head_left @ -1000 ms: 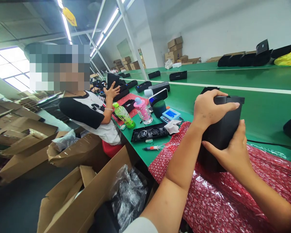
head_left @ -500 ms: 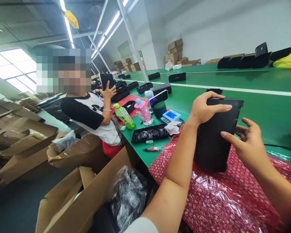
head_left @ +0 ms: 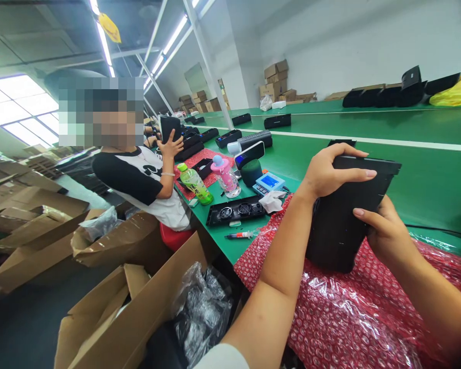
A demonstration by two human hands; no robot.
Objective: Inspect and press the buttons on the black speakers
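Observation:
A black plastic speaker casing (head_left: 338, 225) stands on end, tilted to the right, on red bubble wrap (head_left: 341, 307). My left hand (head_left: 336, 166) grips its upper end, thumb along the near face and fingers over the top. Lower down, my right hand (head_left: 388, 225) holds the right edge with its thumb on the near face; its other fingers are mostly hidden behind the casing. To the left on the bench lies a black speaker panel (head_left: 236, 210) with two round drivers, and a syringe (head_left: 238, 235) is in front of it.
A green bottle (head_left: 195, 184), a pink-topped bottle (head_left: 226, 177) and a blue device with a screen (head_left: 269, 182) stand on the green bench (head_left: 426, 200). A co-worker (head_left: 138, 179) holds a dark casing at left. Open cardboard boxes (head_left: 111, 318) fill the floor below.
The casing's top has leaned further right, with my left hand moving along. My right hand has closed from a loose, spread hold onto the casing's right edge.

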